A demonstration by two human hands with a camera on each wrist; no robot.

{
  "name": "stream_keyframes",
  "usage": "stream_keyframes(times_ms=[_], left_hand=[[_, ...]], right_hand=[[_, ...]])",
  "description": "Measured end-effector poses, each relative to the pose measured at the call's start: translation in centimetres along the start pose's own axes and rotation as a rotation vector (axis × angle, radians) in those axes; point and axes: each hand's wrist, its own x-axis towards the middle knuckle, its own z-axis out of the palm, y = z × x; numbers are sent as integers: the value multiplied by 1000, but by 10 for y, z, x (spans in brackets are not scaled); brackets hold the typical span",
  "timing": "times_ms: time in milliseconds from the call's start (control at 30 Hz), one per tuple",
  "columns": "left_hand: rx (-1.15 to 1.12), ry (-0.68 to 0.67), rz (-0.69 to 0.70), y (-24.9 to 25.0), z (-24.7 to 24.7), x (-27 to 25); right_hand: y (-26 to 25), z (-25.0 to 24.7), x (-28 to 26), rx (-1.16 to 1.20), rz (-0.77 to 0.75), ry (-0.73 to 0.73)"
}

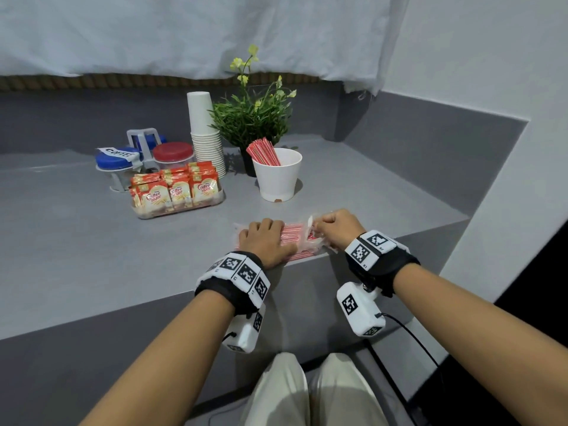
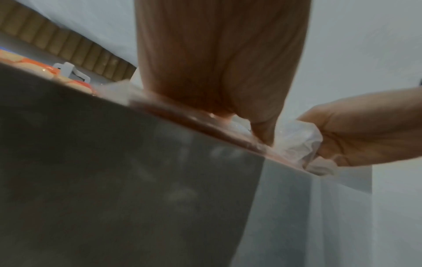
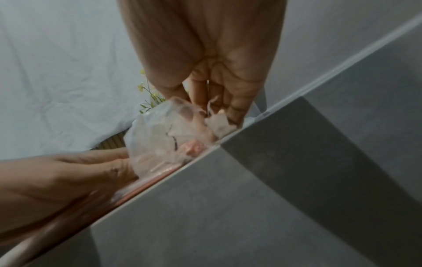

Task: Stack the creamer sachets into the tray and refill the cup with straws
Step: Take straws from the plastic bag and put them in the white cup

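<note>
A clear plastic pack of red-and-white straws (image 1: pixel 292 233) lies at the counter's front edge. My left hand (image 1: pixel 264 239) lies on top of it, fingers curled over the far side and thumb along the near side, holding it down. My right hand (image 1: pixel 336 229) pinches the crumpled open end of the wrapper (image 3: pixel 155 131), where pink straw ends (image 3: pixel 191 147) show. Behind stands the white cup (image 1: pixel 276 186) with a bunch of straws (image 1: pixel 264 152) leaning left. The clear tray (image 1: pixel 181 210) at left holds upright rows of creamer sachets (image 1: pixel 178 190).
A stack of paper cups (image 1: pixel 204 133) and a potted plant (image 1: pixel 252 118) stand behind the tray and cup. Jars with blue (image 1: pixel 116 161) and red (image 1: pixel 172 150) lids sit in a rack at back left. The counter drops off just below my wrists.
</note>
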Motion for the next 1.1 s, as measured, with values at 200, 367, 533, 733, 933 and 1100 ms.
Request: stream_keyframes(times_ms=[200, 367, 533, 733, 933, 1100], left_hand=[[24, 100, -11, 5, 4, -3], [47, 172, -37, 7, 8, -1], [10, 235, -25, 4, 12, 0], [9, 262, -7, 2, 14, -1], [-16, 263, 16, 0, 13, -3], [-32, 248, 34, -4, 14, 0]], right_hand=[[-9, 4, -1, 55, -79, -109], [-10, 1, 1, 147, -68, -218], [-4, -4, -2, 152, -126, -121], [-7, -8, -7, 298, -88, -264], [-6, 2, -5, 376, -55, -203], [2, -11, 0, 410, -40, -162]])
